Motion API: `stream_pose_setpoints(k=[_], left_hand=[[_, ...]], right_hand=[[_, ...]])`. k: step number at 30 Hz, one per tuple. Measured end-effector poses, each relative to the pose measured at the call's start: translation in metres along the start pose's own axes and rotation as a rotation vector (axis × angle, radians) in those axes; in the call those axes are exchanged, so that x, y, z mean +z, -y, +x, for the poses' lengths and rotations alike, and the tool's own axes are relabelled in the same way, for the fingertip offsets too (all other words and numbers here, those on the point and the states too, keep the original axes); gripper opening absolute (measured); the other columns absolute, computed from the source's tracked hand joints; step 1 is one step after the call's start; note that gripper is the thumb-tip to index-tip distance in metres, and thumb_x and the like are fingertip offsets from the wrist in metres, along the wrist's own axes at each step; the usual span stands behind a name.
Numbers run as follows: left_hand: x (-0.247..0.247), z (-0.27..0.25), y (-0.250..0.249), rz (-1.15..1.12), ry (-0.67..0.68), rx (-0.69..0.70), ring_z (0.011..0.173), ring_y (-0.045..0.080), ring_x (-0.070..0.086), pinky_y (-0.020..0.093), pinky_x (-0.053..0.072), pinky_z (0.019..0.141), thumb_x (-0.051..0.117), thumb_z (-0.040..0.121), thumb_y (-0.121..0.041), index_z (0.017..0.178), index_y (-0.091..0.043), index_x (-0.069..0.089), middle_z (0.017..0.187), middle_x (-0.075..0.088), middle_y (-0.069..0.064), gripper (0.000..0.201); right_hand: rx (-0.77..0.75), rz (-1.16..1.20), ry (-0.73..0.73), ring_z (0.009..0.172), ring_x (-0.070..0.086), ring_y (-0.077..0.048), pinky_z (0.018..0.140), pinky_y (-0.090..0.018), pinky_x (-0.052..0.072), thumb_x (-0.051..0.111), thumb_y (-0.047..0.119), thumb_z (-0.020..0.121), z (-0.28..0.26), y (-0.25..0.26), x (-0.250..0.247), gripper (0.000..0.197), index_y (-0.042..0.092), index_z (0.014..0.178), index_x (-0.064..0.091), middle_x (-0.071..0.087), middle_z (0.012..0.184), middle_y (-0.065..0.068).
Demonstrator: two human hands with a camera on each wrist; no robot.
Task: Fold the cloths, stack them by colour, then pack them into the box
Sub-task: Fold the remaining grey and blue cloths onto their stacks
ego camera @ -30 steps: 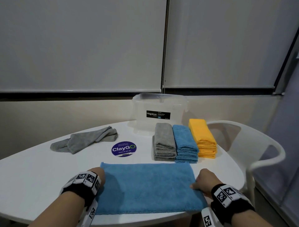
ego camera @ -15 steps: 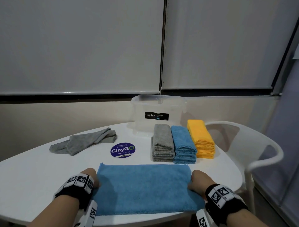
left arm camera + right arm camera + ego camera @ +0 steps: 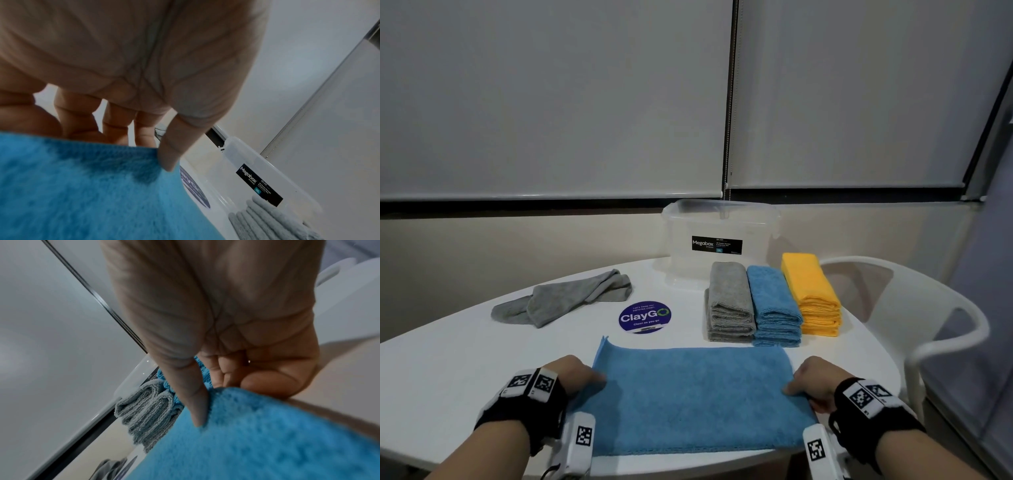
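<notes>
A blue cloth [image 3: 693,399] lies flat near the table's front edge. My left hand [image 3: 577,375] pinches its left edge, thumb on top [image 3: 170,155] and fingers underneath. My right hand [image 3: 810,382] pinches the right edge the same way, thumb [image 3: 197,407] pressed onto the pile of the blue cloth [image 3: 257,443]. Behind stand three folded stacks: grey [image 3: 730,301], blue [image 3: 774,305] and orange [image 3: 811,293]. A clear Megabox box [image 3: 719,240] stands behind them. An unfolded grey cloth [image 3: 565,298] lies at the back left.
A round ClayGo sticker [image 3: 645,317] is on the white table [image 3: 448,377] between the loose grey cloth and the stacks. A white plastic chair [image 3: 928,325] stands to the right of the table. A wall with blinds is close behind.
Both hands have slid toward me along the cloth's side edges, and now pinch those edges with thumbs on top. The blue cloth has stayed flat in place.
</notes>
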State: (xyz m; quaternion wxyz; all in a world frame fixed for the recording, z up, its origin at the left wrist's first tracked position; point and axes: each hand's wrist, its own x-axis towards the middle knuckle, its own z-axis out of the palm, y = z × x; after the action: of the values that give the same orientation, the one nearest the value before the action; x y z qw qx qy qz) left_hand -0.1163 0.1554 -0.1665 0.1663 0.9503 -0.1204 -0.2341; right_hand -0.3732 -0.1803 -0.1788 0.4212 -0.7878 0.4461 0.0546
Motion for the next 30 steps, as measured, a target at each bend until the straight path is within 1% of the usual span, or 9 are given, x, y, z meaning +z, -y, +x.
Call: stream_pose_setpoints(k=[3, 6, 8, 10, 14, 18, 20, 24, 30], left_hand=[[-0.002, -0.006, -0.001, 0.068, -0.001, 0.021, 0.097, 0.023, 0.066, 0.019, 0.037, 0.056, 0.059, 0.087, -0.032, 0.108, -0.004, 0.066, 0.114, 0.067, 0.012, 0.036], [-0.001, -0.015, -0.008, 0.028, 0.007, 0.087, 0.105, 0.022, 0.062, 0.017, 0.038, 0.063, 0.051, 0.094, -0.027, 0.113, 0.0, 0.064, 0.12, 0.063, 0.014, 0.036], [0.002, -0.018, -0.01, -0.035, 0.002, 0.118, 0.094, 0.023, 0.062, 0.02, 0.039, 0.066, 0.055, 0.093, -0.026, 0.099, 0.001, 0.065, 0.105, 0.066, 0.015, 0.029], [0.004, -0.017, -0.01, -0.265, -0.063, 0.128, 0.073, 0.022, 0.059, 0.022, 0.039, 0.056, 0.065, 0.087, -0.025, 0.087, -0.006, 0.057, 0.086, 0.064, 0.01, 0.021], [0.001, -0.032, -0.025, -0.515, -0.078, 0.219, 0.064, 0.021, 0.06, 0.024, 0.042, 0.051, 0.067, 0.085, -0.018, 0.097, -0.012, 0.048, 0.079, 0.065, 0.005, 0.024], [0.003, -0.043, -0.052, -0.497, -0.099, 0.352, 0.051, 0.014, 0.05, 0.022, 0.038, 0.044, 0.068, 0.083, -0.012, 0.089, -0.011, 0.047, 0.065, 0.055, 0.0, 0.021], [0.01, -0.042, -0.067, -0.418, -0.14, 0.377, 0.056, 0.014, 0.049, 0.025, 0.038, 0.051, 0.07, 0.08, -0.017, 0.085, -0.014, 0.048, 0.067, 0.053, -0.001, 0.023], [0.037, -0.04, -0.096, -0.292, -0.133, 0.399, 0.07, 0.018, 0.05, 0.026, 0.038, 0.065, 0.069, 0.081, -0.023, 0.077, -0.02, 0.041, 0.075, 0.051, -0.002, 0.028], [0.073, -0.044, -0.12, -0.121, -0.129, 0.399, 0.078, 0.017, 0.048, 0.023, 0.033, 0.062, 0.066, 0.083, -0.021, 0.075, -0.023, 0.032, 0.073, 0.043, -0.007, 0.035]], right_hand=[[-0.014, 0.017, 0.039, 0.045, 0.039, -0.02, 0.043, -0.025, 0.028, 0.075, 0.011, 0.075, -0.001, -0.001, -0.001, 0.031, 0.01, 0.058, 0.049, 0.045, 0.051, -0.009], [-0.031, 0.077, 0.041, 0.042, 0.041, -0.019, 0.04, -0.022, 0.028, 0.071, 0.004, 0.078, -0.006, -0.002, 0.0, 0.027, 0.009, 0.064, 0.049, 0.048, 0.057, -0.011], [-0.047, 0.145, 0.039, 0.054, 0.052, -0.024, 0.044, -0.023, 0.035, 0.069, 0.003, 0.08, -0.012, -0.002, 0.0, 0.02, 0.007, 0.073, 0.05, 0.056, 0.07, -0.016], [-0.06, 0.257, 0.052, 0.061, 0.056, -0.026, 0.045, -0.022, 0.039, 0.065, 0.001, 0.083, -0.019, -0.001, 0.0, 0.022, 0.007, 0.076, 0.045, 0.056, 0.075, -0.018], [-0.128, 0.471, 0.13, 0.075, 0.057, -0.029, 0.059, -0.031, 0.045, 0.059, 0.0, 0.088, -0.032, 0.007, 0.001, 0.022, 0.01, 0.08, 0.042, 0.055, 0.085, -0.02], [-0.225, 0.58, 0.117, 0.077, 0.063, -0.035, 0.065, -0.04, 0.052, 0.056, -0.005, 0.088, -0.044, 0.028, 0.019, 0.015, 0.006, 0.085, 0.046, 0.062, 0.087, -0.027], [-0.257, 0.542, 0.099, 0.071, 0.06, -0.033, 0.061, -0.039, 0.048, 0.06, 0.0, 0.087, -0.049, 0.043, 0.031, 0.014, 0.006, 0.091, 0.048, 0.062, 0.083, -0.027], [-0.294, 0.424, 0.051, 0.033, 0.04, -0.013, 0.034, -0.017, 0.027, 0.062, 0.003, 0.086, -0.048, 0.069, 0.061, 0.022, 0.013, 0.09, 0.042, 0.046, 0.052, -0.006], [-0.265, 0.238, 0.102, 0.027, 0.039, -0.01, 0.034, -0.02, 0.028, 0.061, 0.006, 0.086, -0.042, 0.085, 0.097, 0.029, 0.016, 0.085, 0.034, 0.044, 0.051, -0.007]])
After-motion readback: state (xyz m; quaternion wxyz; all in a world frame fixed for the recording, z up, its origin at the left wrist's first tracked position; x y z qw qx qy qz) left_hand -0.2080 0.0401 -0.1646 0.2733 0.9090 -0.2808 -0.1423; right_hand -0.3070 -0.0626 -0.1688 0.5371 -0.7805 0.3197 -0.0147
